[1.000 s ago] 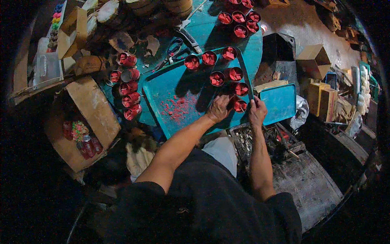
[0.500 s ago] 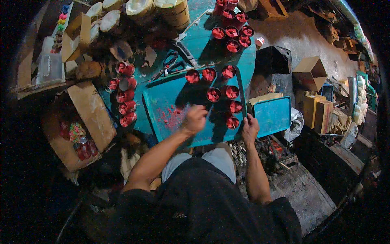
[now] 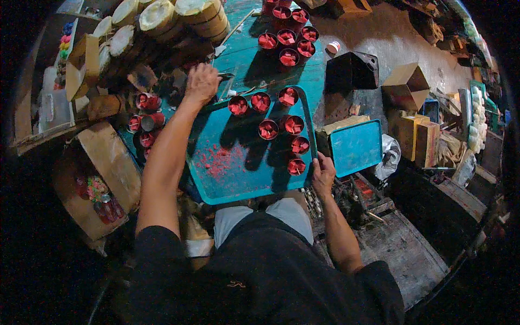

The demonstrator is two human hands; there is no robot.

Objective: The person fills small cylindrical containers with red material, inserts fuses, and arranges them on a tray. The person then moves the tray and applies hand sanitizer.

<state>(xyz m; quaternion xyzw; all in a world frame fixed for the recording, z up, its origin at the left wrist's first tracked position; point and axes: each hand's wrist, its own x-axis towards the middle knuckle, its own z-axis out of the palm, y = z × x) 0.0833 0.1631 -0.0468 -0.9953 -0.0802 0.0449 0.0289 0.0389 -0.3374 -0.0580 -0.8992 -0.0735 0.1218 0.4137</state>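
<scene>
A turquoise tray (image 3: 216, 189) lies in front of me with red crumbs scattered over its left part. Several round cups filled with red chunks (image 3: 268, 129) stand along its far and right sides. At the tray's right edge, my right hand (image 3: 324, 170) is closed on the rim, fingers wrapped around it. My left hand (image 3: 202, 84) is stretched over the dark-handled tools (image 3: 226, 81) beyond the tray's far left corner. It covers most of them; its fingertips are hidden, so I cannot tell whether it grips one.
More filled cups (image 3: 287, 37) stand on the turquoise table (image 3: 246, 30) at the back. Red cylinders (image 3: 149, 101) are lined up at left, partly behind my forearm. An open cardboard box (image 3: 108, 157) sits at lower left; a second blue tray (image 3: 356, 147) leans at right.
My left hand has left the crumbs on the tray and moved forward and left to the tools. My right hand still holds the tray rim. The whole view has shifted slightly.
</scene>
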